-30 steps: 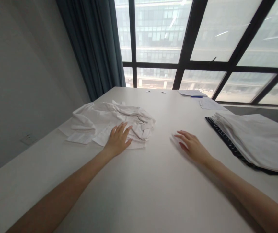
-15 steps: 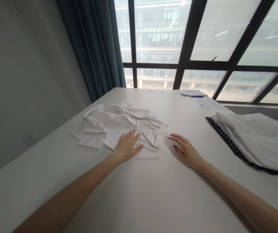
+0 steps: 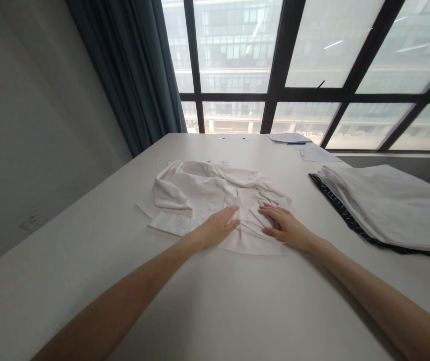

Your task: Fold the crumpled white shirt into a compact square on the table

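The white cloth [image 3: 203, 183] lies on the white tabletop [image 3: 237, 306], ahead of the person and near the middle of the view. It is thin and crumpled, with overlapping layers. A rounded, raised fold forms its left part; finer creases gather on the right, near the right hand [image 3: 290, 228]. A narrow flap projects at the far side and a pointed corner at the left.

Both hands rest on the cloth with palms down. The left hand [image 3: 215, 228] is open, fingers extended and thumb set apart, over the near middle portion. The right hand is also open, slightly curved, with its fingertips on the right portion.

The near edge runs fairly straight at left and bows outward between the hands. Tabletop extends from this edge toward the person and from the left corner toward the table's left side. On the right, a strip of tabletop separates the cloth from a stack of white fabric [image 3: 391, 205] on a black sheet [image 3: 337, 209]. Papers [image 3: 318, 153] and a blue pen [image 3: 296, 143] lie near the far right edge.
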`<control>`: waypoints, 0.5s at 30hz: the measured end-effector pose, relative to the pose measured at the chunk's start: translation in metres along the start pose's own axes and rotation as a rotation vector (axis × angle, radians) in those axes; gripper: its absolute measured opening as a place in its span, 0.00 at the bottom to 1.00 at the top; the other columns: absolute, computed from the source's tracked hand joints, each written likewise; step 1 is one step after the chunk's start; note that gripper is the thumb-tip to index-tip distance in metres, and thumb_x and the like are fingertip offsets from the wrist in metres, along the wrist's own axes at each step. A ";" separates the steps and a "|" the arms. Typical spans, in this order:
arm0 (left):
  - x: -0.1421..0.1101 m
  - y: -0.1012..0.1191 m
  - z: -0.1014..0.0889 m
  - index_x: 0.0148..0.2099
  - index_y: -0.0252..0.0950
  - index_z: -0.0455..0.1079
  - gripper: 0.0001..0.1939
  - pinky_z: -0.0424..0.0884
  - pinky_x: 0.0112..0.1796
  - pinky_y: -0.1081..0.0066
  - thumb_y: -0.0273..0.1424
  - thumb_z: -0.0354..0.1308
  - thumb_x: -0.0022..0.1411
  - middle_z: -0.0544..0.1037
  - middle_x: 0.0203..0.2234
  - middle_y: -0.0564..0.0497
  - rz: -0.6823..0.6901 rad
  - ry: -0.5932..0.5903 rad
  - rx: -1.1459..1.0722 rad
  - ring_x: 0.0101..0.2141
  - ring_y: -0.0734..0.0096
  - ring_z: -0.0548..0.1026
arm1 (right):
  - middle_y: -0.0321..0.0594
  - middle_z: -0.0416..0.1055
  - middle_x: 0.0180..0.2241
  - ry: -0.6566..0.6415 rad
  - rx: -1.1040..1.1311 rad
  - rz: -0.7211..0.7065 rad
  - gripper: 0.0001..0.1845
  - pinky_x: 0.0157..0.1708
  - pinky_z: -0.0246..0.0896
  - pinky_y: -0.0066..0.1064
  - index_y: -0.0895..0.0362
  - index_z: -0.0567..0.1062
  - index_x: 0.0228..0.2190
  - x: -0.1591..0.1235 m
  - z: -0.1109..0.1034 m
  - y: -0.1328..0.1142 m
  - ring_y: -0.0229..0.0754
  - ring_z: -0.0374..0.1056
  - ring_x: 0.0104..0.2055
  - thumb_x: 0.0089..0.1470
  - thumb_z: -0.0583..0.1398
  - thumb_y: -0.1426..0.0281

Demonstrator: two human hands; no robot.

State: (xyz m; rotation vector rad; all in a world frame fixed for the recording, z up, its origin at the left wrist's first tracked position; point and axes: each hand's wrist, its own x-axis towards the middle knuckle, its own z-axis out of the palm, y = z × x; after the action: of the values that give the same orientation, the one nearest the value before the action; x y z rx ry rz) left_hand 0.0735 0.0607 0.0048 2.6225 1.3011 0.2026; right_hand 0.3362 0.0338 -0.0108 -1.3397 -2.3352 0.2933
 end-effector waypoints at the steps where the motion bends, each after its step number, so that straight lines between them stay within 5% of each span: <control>1: -0.003 -0.015 -0.006 0.67 0.35 0.54 0.26 0.54 0.61 0.64 0.37 0.42 0.71 0.61 0.64 0.44 -0.003 0.017 0.010 0.64 0.66 0.58 | 0.48 0.67 0.58 0.002 0.002 0.007 0.25 0.59 0.53 0.46 0.55 0.70 0.53 0.000 -0.002 -0.001 0.52 0.59 0.62 0.57 0.59 0.59; 4: -0.016 -0.059 -0.015 0.67 0.34 0.55 0.27 0.41 0.63 0.50 0.36 0.47 0.69 0.55 0.66 0.40 -0.029 0.096 0.133 0.66 0.57 0.50 | 0.46 0.72 0.53 0.020 0.007 0.031 0.19 0.52 0.61 0.41 0.54 0.72 0.48 0.003 -0.005 -0.004 0.49 0.68 0.53 0.57 0.59 0.60; 7: -0.030 -0.085 -0.012 0.68 0.37 0.54 0.27 0.46 0.62 0.47 0.38 0.45 0.70 0.54 0.66 0.39 -0.087 0.042 0.232 0.66 0.55 0.52 | 0.45 0.77 0.43 0.049 0.007 0.071 0.16 0.40 0.65 0.37 0.56 0.73 0.45 0.005 -0.007 -0.004 0.46 0.72 0.38 0.56 0.59 0.63; 15: -0.050 -0.058 0.002 0.68 0.35 0.54 0.27 0.49 0.61 0.48 0.38 0.45 0.70 0.54 0.66 0.38 -0.187 0.101 0.306 0.65 0.53 0.53 | 0.40 0.77 0.31 0.228 0.019 0.199 0.07 0.41 0.60 0.35 0.53 0.75 0.30 0.005 -0.013 0.018 0.46 0.71 0.36 0.52 0.58 0.65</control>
State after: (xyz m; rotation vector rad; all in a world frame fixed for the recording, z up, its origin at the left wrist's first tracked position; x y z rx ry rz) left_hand -0.0014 0.0549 -0.0126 2.7413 1.7248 0.1154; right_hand 0.3540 0.0467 -0.0048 -1.5142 -2.0123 0.2094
